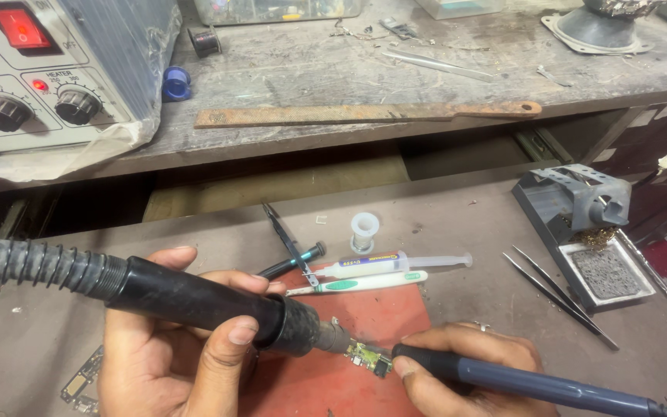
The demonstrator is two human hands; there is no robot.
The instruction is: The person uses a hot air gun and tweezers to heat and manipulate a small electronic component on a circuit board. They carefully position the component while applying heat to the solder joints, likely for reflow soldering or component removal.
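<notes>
My left hand (171, 351) grips a thick black hot-air handpiece (202, 301) with a ribbed hose, its metal nozzle pointing right at a small green circuit board (370, 359). My right hand (465, 367) holds a slim blue-grey soldering iron (534, 384) with a black grip, its tip against the same board. The board lies on a red mat (380, 309) on the lower work surface.
A syringe (395, 264), a white-green toothbrush (357, 283), tweezers (291, 243) and a solder spool (364, 230) lie behind the mat. Two more tweezers (557, 293) sit beside an iron stand (588, 232) at right. A rework station (40, 69) and rusty file (364, 113) occupy the upper shelf.
</notes>
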